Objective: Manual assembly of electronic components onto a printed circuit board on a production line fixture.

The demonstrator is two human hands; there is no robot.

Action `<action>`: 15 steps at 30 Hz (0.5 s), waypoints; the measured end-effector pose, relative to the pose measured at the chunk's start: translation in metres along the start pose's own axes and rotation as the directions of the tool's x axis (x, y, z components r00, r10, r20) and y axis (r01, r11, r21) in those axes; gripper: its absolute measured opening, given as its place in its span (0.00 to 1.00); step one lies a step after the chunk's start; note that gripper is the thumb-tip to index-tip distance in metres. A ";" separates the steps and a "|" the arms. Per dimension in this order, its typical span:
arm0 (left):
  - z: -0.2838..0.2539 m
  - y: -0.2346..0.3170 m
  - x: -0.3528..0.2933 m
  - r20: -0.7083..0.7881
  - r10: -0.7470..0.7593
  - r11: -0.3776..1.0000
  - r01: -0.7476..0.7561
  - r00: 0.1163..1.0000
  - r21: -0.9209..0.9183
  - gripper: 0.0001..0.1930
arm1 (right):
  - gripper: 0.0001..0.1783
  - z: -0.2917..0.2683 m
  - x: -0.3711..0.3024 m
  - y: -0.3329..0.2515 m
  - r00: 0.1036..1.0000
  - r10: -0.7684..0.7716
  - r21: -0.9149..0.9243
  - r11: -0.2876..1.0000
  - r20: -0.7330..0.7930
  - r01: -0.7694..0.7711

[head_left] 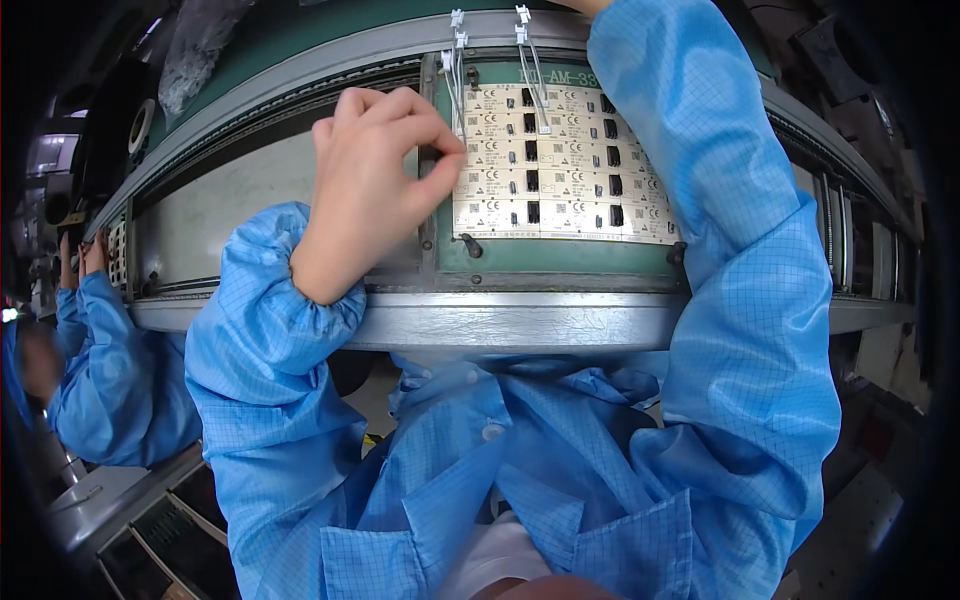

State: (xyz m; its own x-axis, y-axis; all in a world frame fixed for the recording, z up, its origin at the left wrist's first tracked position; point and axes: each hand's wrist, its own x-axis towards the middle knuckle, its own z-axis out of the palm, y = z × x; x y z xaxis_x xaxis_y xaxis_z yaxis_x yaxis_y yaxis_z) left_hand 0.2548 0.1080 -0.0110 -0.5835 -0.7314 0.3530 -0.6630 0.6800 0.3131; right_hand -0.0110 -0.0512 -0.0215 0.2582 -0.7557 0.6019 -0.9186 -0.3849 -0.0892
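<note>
My left hand (372,175) is at the left edge of a panel of white circuit boards (575,160), thumb and index finger pinched together. What lies between the fingertips is too small to make out. The panel sits in a green carrier plate (560,260), with rows of black components on it. Two wire leads (538,80) with white connectors (522,14) hang over the far rail onto the boards; the left lead runs down close to my pinching fingers. My right hand (585,4) reaches past the top edge of the picture; only a sliver shows, its fingers hidden.
A metal rail (510,322) runs along the near side of the conveyor line, with a grey plate (240,205) left of the carrier. Black clamps (470,245) stand at the carrier's near edge. Clear plastic wrap (195,50) lies far left. A co-worker in blue (120,390) works at left.
</note>
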 end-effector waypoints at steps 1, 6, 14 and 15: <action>-0.002 0.005 -0.003 0.012 0.016 1.000 -0.016 1.000 0.018 0.03 | 0.11 -0.006 0.000 0.004 0.994 -0.040 0.206 0.978 0.099 0.019; 0.000 0.010 -0.009 -0.016 0.068 0.993 -0.066 0.998 0.100 0.04 | 0.11 0.005 0.001 -0.002 0.992 -0.078 0.008 0.997 0.102 0.077; 0.004 0.017 -0.009 -0.085 0.199 0.942 -0.167 0.976 0.291 0.04 | 0.09 -0.030 0.014 -0.011 0.983 0.174 0.471 0.863 0.066 -0.185; 0.005 0.019 -0.008 -0.082 0.204 0.942 -0.173 0.976 0.288 0.04 | 0.09 -0.035 0.023 0.000 0.981 0.180 0.468 0.863 0.066 -0.190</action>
State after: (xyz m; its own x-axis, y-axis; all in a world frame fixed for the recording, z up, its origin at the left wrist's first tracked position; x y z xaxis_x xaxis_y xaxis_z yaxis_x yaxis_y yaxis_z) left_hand 0.2442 0.1266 -0.0121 -0.6659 -0.5707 0.4805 -0.6589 0.7520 -0.0199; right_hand -0.0156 -0.0496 0.0199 0.1075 -0.8459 0.5224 -0.7022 -0.4366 -0.5624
